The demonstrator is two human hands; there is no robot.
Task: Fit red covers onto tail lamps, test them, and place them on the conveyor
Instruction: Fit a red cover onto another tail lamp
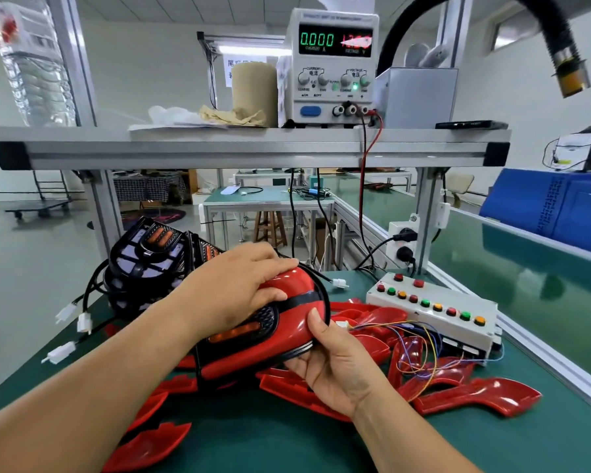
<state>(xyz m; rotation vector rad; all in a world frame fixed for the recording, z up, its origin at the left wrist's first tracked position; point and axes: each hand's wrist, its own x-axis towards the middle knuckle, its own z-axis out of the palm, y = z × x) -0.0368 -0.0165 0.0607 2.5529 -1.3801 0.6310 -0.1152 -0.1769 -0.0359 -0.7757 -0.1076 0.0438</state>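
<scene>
Left hand (239, 288): fingers (270, 268) spread flat and pressing down on the red cover (287, 319), thumb hooked along its near-left edge.
Right hand (331, 363): cups the lamp (249, 332) from below at its right end, thumb laid on the cover's rim, other fingers hidden under the housing.
Lamp: black housing with an orange strip showing, held just above the desk (492, 438) at centre, cover seated over most of its face.
Step in hand, as judged: fitting; the cover looks pressed on but the right-hand seam cannot be confirmed closed.
Loose covers (475, 397): many, scattered on the desk under and right of the lamp.
Bare lamps (147, 254): stacked at far left, leads and white plugs (82, 322) trailing.
Test box (434, 308): white, with rows of red, green and yellow buttons, right of centre, coloured wires (420, 349) running toward the lamp.
Power supply (331, 66): on the shelf, current reading 0.000, so testing is not under way.
Conveyor (526, 268): green belt at far right.
Next move calls for: pressing round the rim until seated, then joining the lamp's plug to the box lead.
</scene>
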